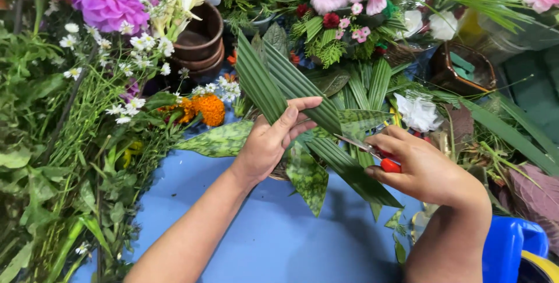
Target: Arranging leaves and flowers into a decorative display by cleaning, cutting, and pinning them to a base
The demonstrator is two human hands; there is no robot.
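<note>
Left hand (pixel 269 141) pinching light, pliant ribbed palm leaves (pixel 273 82) mid-blade; right hand (pixel 420 169) closed on red-handled scissors (pixel 372 154), blades seemingly parted.

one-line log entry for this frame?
left hand: holds ribbed green leaf | right hand: red-handled scissors, blades at leaf | blue table

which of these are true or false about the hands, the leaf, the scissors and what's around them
1. The left hand grips a long ribbed green leaf. True.
2. The right hand holds a knife. False: it holds red-handled scissors.
3. The table surface is blue. True.
4. The brown pots are at lower right. False: they sit at upper left, among the flowers.
5. Orange marigolds lie left of the left hand. True.
</note>
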